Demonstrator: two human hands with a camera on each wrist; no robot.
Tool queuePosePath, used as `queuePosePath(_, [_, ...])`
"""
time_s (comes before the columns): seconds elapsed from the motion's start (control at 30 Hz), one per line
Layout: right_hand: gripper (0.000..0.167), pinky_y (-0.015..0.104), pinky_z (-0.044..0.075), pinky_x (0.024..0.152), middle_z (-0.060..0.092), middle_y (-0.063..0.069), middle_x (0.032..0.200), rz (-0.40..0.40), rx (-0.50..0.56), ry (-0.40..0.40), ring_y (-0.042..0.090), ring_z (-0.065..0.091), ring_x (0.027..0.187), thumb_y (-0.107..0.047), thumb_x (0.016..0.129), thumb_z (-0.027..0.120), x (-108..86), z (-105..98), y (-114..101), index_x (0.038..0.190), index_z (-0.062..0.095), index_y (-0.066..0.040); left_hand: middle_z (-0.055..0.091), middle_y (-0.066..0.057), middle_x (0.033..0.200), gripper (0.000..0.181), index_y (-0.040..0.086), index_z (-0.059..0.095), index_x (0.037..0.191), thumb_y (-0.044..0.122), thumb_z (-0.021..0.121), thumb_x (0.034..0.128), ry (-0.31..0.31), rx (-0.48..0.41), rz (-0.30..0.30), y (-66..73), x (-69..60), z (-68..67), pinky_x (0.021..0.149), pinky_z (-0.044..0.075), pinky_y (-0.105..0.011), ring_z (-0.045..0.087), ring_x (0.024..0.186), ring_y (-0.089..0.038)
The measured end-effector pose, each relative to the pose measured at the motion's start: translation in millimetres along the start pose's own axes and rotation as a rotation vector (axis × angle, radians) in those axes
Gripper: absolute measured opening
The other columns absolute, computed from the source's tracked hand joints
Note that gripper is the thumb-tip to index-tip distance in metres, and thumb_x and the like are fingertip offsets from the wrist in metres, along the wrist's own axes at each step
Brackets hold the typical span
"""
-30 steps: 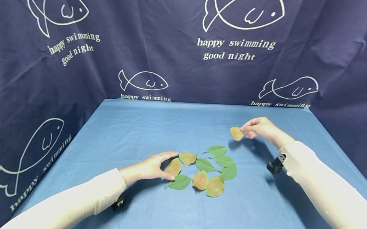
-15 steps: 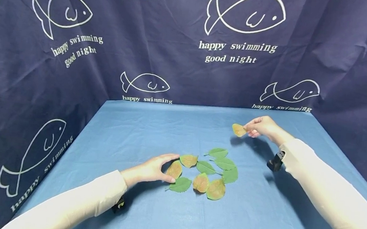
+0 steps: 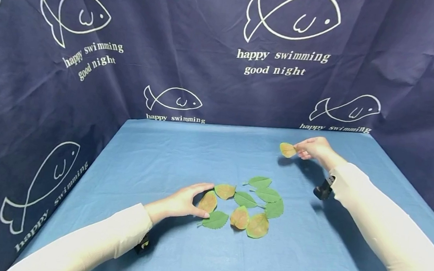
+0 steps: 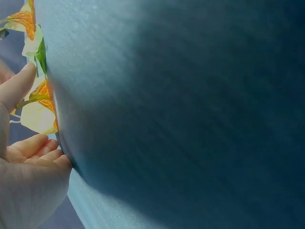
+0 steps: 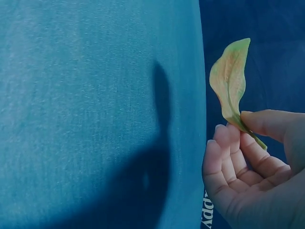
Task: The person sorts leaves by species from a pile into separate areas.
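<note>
Leaves [image 3: 245, 199] bunched on the blue cloth [image 3: 189, 259], one more pinched in the air.
Nearest me, a mottled leaf [image 3: 239, 217] looks slightly raised at its edge; I'd expect a brushing sleeve to shift it. The left hand [image 3: 181, 201] grips nothing, thumb at the saw-toothed green leaf [image 3: 215, 220], fingers arched round a tan leaf [image 3: 208, 202]; a careless drag could skew both. Farther off, the right hand [image 3: 317, 148] pinches the held leaf [image 3: 288, 150] by its stem above the cloth; squeezed loosely, that thin, wavy blade could twist or drop. Beyond hangs the creased navy backdrop [image 3: 216, 61].
</note>
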State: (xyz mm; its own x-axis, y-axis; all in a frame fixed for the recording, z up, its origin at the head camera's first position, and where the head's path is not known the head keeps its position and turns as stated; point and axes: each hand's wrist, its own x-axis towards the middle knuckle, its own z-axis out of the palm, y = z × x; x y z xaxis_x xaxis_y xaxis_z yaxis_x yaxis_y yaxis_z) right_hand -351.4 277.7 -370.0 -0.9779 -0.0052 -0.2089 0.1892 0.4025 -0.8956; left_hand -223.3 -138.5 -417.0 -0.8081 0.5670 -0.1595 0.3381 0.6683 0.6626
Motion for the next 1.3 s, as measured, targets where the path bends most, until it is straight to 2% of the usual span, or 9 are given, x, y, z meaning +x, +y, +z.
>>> queuePosePath(0.17, [0.028,0.023,0.059,0.065,0.066,-0.005,0.065,0.009,0.044,0.042,0.005,0.064,0.059,-0.008,0.089,0.064,5.2,-2.5,0.3,0.111,0.063,0.010,0.033,-0.007,0.157,0.084,0.016,0.035,0.152,0.032,0.079,0.0817,0.003,-0.013,-0.005,0.6,2.6,-0.6,0.115,0.029,-0.054,0.028,0.145,-0.031])
queuePosePath(0.27, [0.019,0.023,0.059,0.065,0.065,-0.005,0.064,0.024,0.071,0.064,0.005,0.063,0.059,-0.007,0.090,0.062,7.8,-4.6,2.1,0.103,0.065,0.007,0.032,-0.007,0.157,0.084,0.016,0.035,0.152,0.032,0.079,0.0818,0.001,-0.015,0.000,0.9,3.6,-0.8,0.115,0.029,-0.054,0.028,0.145,-0.030])
queuePosePath(0.4, [0.008,0.021,0.057,0.058,0.064,-0.003,0.061,0.083,0.087,0.107,0.005,0.062,0.054,-0.007,0.088,0.063,10.8,-5.9,2.9,0.090,0.065,0.001,0.033,-0.007,0.157,0.084,0.017,0.035,0.152,0.032,0.078,0.0818,-0.002,-0.011,0.004,0.3,3.4,-0.8,0.115,0.029,-0.053,0.028,0.145,-0.030])
queuePosePath(0.57, [0.009,0.020,0.057,0.058,0.063,-0.004,0.060,0.117,0.113,0.141,0.004,0.061,0.053,-0.007,0.089,0.063,18.7,-7.4,2.0,0.093,0.062,0.001,0.035,-0.008,0.156,0.082,0.016,0.037,0.151,0.030,0.079,0.0816,0.012,-0.027,0.001,1.9,2.2,-2.4,0.115,0.029,-0.054,0.029,0.145,-0.031])
queuePosePath(0.7, [0.005,0.021,0.057,0.060,0.062,-0.004,0.059,0.145,0.177,0.145,0.005,0.062,0.053,-0.005,0.090,0.063,23.8,-10.5,1.4,0.087,0.060,-0.002,0.036,-0.008,0.155,0.082,0.015,0.038,0.150,0.029,0.080,0.0808,0.030,-0.034,0.000,3.2,2.1,-3.6,0.116,0.029,-0.053,0.030,0.144,-0.031])
queuePosePath(0.87, [0.004,0.018,0.056,0.057,0.061,-0.004,0.058,0.175,0.185,0.157,0.004,0.060,0.052,-0.004,0.090,0.061,25.8,-8.1,6.4,0.089,0.059,-0.001,0.037,-0.008,0.155,0.082,0.015,0.039,0.149,0.030,0.080,0.0802,0.032,-0.035,-0.022,3.8,-3.0,-1.7,0.115,0.030,-0.052,0.031,0.144,-0.031])
queuePosePath(1.13, [0.006,0.018,0.056,0.057,0.061,-0.004,0.057,0.206,0.225,0.199,0.004,0.060,0.049,-0.001,0.089,0.060,33.8,-11.7,8.1,0.089,0.054,-0.001,0.038,-0.010,0.154,0.082,0.013,0.039,0.149,0.029,0.081,0.0798,0.039,0.011,-0.020,5.7,-2.7,-1.0,0.115,0.030,-0.053,0.032,0.143,-0.033])
queuePosePath(1.3, [0.008,0.018,0.057,0.060,0.060,-0.003,0.057,0.253,0.248,0.215,0.005,0.060,0.050,0.001,0.088,0.059,39.7,-15.8,10.1,0.091,0.052,0.000,0.037,-0.010,0.154,0.082,0.015,0.039,0.149,0.029,0.080,0.0800,0.029,0.016,-0.022,6.4,-0.9,0.5,0.114,0.032,-0.054,0.032,0.143,-0.033])
